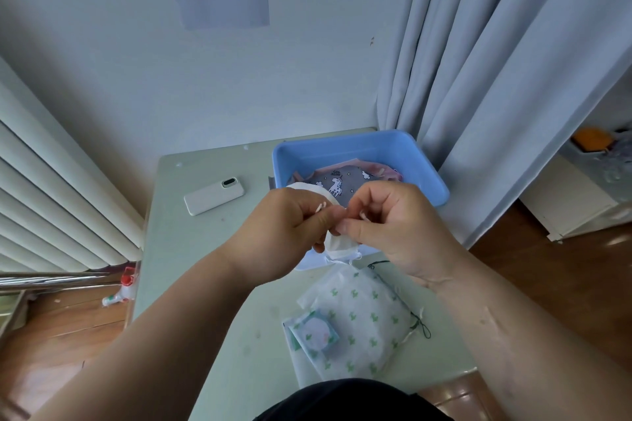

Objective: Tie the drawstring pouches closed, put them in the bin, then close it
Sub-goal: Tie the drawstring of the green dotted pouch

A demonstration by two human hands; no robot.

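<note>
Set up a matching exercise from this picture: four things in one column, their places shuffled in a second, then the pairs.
Things
1 white pouch
2 cactus pouch
3 unicorn pouch
4 phone

Places
A in the bin
B on the table, left of the bin
C held between left hand and right hand
D on the table, nearest the person

Pairs: 1-C, 2-D, 3-A, 4-B

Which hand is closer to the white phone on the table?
Left. The left hand sits just right of the phone; the right hand is farther right, beyond the left.
</note>
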